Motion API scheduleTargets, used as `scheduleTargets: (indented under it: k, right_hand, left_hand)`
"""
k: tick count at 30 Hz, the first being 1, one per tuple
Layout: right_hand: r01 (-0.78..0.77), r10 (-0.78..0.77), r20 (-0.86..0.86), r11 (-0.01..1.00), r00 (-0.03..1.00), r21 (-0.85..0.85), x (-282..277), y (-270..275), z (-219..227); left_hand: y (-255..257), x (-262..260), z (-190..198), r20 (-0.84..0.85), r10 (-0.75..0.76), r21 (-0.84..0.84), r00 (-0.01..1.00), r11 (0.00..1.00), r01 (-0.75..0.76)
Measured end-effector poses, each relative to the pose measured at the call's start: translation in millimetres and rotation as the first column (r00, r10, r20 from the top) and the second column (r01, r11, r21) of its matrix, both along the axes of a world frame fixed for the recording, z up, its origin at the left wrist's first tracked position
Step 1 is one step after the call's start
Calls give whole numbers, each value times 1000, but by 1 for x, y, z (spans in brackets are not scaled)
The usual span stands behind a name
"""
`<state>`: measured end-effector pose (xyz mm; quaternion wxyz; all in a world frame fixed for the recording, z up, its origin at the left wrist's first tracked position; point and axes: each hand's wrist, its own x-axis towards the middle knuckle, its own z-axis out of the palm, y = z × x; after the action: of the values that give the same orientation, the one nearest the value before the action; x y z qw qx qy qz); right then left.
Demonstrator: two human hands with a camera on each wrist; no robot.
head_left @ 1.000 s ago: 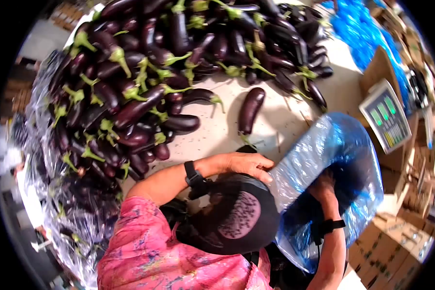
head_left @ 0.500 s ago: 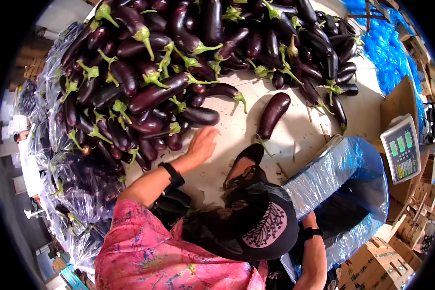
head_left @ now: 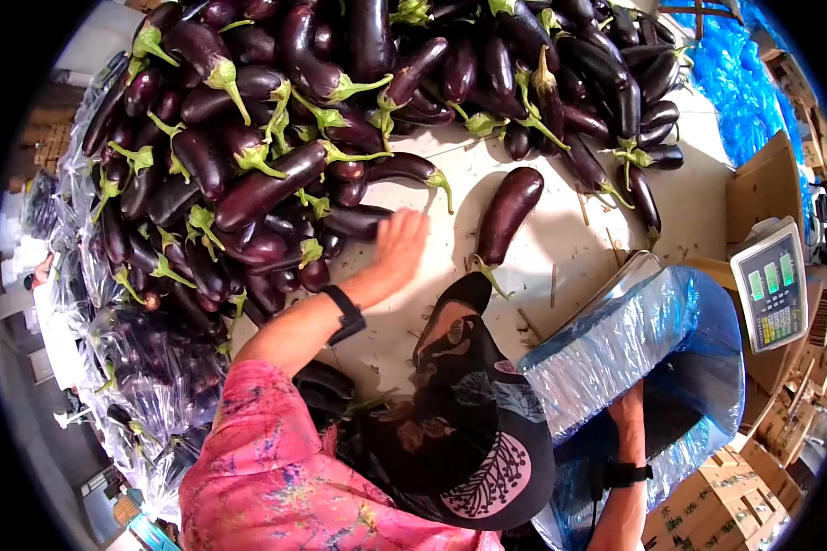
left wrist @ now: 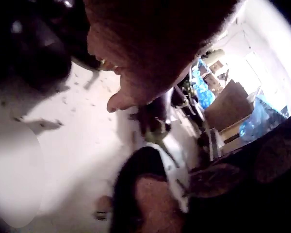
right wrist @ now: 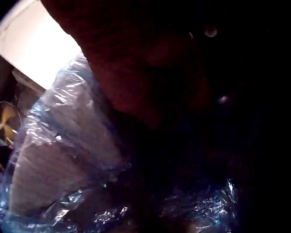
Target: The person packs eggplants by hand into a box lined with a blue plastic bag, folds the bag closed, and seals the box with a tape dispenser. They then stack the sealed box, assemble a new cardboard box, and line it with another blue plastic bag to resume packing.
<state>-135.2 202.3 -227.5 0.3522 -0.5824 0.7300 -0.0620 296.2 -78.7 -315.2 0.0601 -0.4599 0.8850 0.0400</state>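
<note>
In the head view my left hand point(head_left: 402, 246) is held out with straightened fingers beside the pile of eggplants point(head_left: 266, 197). Its fingertips overlap the end of one eggplant point(head_left: 354, 220). Nothing shows in that hand. A single eggplant point(head_left: 512, 211) lies apart on the pale surface to its right. My right forearm reaches into a blue plastic bag point(head_left: 606, 344) with a wide mouth. The right hand point(right wrist: 131, 73) is a dark shape in the right wrist view, beside the bag's crinkled film; its fingers are lost in shadow, and I cannot tell what it holds.
A digital scale point(head_left: 776, 285) stands by a cardboard flap point(head_left: 767, 188) at the right. Beyond are crumpled blue plastic point(head_left: 740, 78) and cardboard boxes point(head_left: 717, 505). Clear plastic point(head_left: 147, 386) covers eggplants at the left. My black shoe point(head_left: 469, 289) is on the pale surface.
My left hand has left the bag's edge, swung left to the pile, then shifted slightly forward. The right hand stays in the bag, and the bag's near-left side has shifted.
</note>
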Motion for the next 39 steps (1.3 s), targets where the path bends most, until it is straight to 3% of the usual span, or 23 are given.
scheduleTargets:
  k: [2, 5, 8, 9, 10, 11, 13, 15, 16, 17, 18, 22, 23, 24, 26, 27, 28, 31, 33, 34, 35, 37, 39]
  right_hand:
    - [12, -14, 26, 998, 1000, 62, 0, 19, -28]
    - [42, -56, 93, 989, 994, 144, 16, 50, -71]
    - [72, -111, 232, 983, 966, 170, 31, 63, -80]
    - [81, -130, 290, 982, 948, 173, 34, 62, -80]
    - [84, -142, 333, 979, 932, 184, 35, 59, -77]
    - [85, -154, 377, 977, 914, 193, 34, 55, -72]
    - [34, -110, 326, 973, 939, 230, 25, 37, -47]
    - [-147, 160, -13, 931, 987, 334, 13, -11, 33]
    - [13, -35, 100, 977, 994, 214, 28, -45, 105]
    - [266, -274, 307, 962, 912, 69, 38, -54, 134]
    - [272, -281, 202, 960, 938, 71, 43, -69, 169]
    - [257, -215, 201, 942, 956, -216, 66, -89, 240]
    - [331, -246, 338, 916, 908, -225, 70, -97, 255]
    - [499, -320, 572, 847, 756, -185, 80, -103, 262]
    - [585, -219, 815, 792, 537, -172, 103, -116, 264]
    - [611, -328, 744, 781, 582, -133, 102, -109, 263]
    - [635, -383, 751, 770, 538, -63, 97, -101, 258]
    - [720, -499, 761, 691, 415, 61, 85, -66, 233]
    - [748, -538, 782, 647, 315, 144, 76, -36, 217]
    - [806, -603, 753, 567, 265, 170, 82, -29, 216]
    - [832, -622, 752, 521, 218, 190, 83, -21, 212]
    - [854, -683, 724, 429, 95, 293, 84, -16, 200]
    - [833, -761, 645, 317, -61, 453, 79, -14, 182]
  left_hand:
    - [-19, 44, -12, 105, -52, -196, 993, 978, 72]
    - [-32, 59, -3, 232, -95, -7, 968, 995, 99]
    - [-22, 37, 32, 64, -106, 229, 992, 969, 89]
    - [-19, 31, 31, -68, 15, 307, 998, 952, 7]
    - [-22, 22, 48, -269, -2, 336, 963, 937, 96]
    - [-27, 11, 66, -406, 154, 478, 901, 876, 66]
    - [-44, -15, 119, -557, 474, 716, 682, 690, 105]
    - [-58, -33, 155, -587, 723, 807, 364, 489, 332]
    - [-64, -43, 167, -553, 812, 766, 187, 407, 497]
    - [-67, -56, 181, -492, 867, 725, 84, 354, 590]
    - [-69, -68, 195, -478, 877, 677, 57, 327, 659]
    - [-47, -136, 264, -492, 866, 552, 92, 229, 802]
    - [-38, -153, 264, -445, 882, 524, 156, 116, 844]
    - [-29, -170, 264, -405, 889, 493, 214, 15, 870]
    - [7, -211, 282, -499, 844, 371, 195, 4, 929]
    - [12, -220, 288, -735, 663, 349, 143, 189, 918]
    - [14, -225, 290, -901, 418, 283, 121, 352, 892]
    - [13, -209, 257, -950, -23, 239, 311, 584, 775]
    - [11, -170, 224, -907, -12, 328, 421, 606, 724]
    - [8, -143, 209, -861, -77, 307, 503, 709, 634]
    - [3, -116, 191, -795, 57, 466, 605, 697, 546]
    - [-2, -59, 169, -650, 187, 516, 736, 820, 247]
    - [-2, -6, 144, -617, 331, 556, 714, 825, 99]
